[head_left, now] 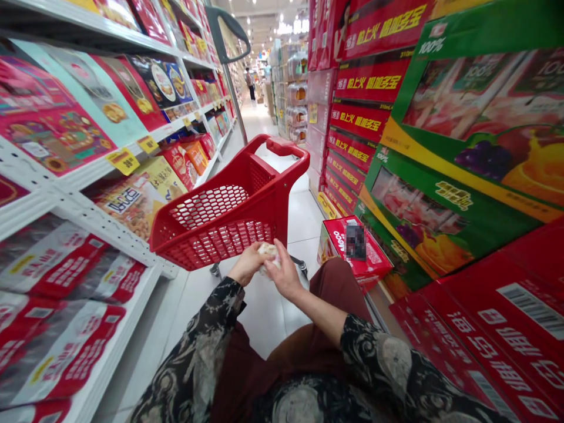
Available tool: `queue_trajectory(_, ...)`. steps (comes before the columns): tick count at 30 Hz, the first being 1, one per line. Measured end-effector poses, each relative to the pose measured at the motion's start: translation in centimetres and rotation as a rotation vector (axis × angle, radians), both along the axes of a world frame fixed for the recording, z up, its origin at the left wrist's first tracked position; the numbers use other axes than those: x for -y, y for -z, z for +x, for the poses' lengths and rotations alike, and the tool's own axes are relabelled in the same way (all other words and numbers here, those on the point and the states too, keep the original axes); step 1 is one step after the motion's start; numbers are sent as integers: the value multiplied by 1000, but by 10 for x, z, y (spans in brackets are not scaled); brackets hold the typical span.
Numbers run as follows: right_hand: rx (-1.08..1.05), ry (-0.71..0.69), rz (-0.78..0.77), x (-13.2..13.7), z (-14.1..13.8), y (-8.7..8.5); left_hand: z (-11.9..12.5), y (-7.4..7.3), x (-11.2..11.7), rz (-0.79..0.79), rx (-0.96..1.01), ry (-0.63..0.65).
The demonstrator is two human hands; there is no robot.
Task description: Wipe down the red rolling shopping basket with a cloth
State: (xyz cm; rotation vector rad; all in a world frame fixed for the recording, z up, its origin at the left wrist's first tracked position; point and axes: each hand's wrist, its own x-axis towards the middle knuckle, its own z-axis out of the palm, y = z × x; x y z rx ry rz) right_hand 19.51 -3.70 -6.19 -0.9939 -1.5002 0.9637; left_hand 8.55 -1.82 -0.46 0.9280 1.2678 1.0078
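Observation:
Both my hands meet in front of my knees around a small, crumpled, whitish thing [266,251], perhaps a cloth or wrapper; I cannot make out its kind. My left hand [247,264] grips it from the left, fingers bent. From the other side my right hand [285,274] closes on it, thumb and fingers pressed against it. Just beyond the hands stands a red plastic shopping cart [211,235] with a perforated basket; the near wall hides part of its inside.
White shelves [127,153] with boxed and bagged goods line the left. Stacked red drink cases [359,114] and green juice boxes [418,194] rise on the right. A red carton [374,249] sits low beside my knee. A grey-handled pole [235,88] stands behind the cart; a person [250,83] is far down the aisle.

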Motion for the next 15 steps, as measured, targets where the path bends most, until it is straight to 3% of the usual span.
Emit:
queue_trajectory(2, -132, 19, -134, -4, -1, -3, -2, 1, -1, 29, 1, -11)
queue_trajectory(6, -345, 44, -218, -13, -5, -4, -1, 7, -2, 103, -8, -106)
queue_trajectory(10, -557, 56, -361, -18, -12, 3, 13, 14, 4, 50, 238, -183)
queue_trajectory(12, -493, 79, -307, -19, -11, 3, 19, 16, 5, 5, 350, -192)
queue_trajectory(15, -43, 78, -3, -18, -1, -5, 19, 18, 1, -7, 325, -259)
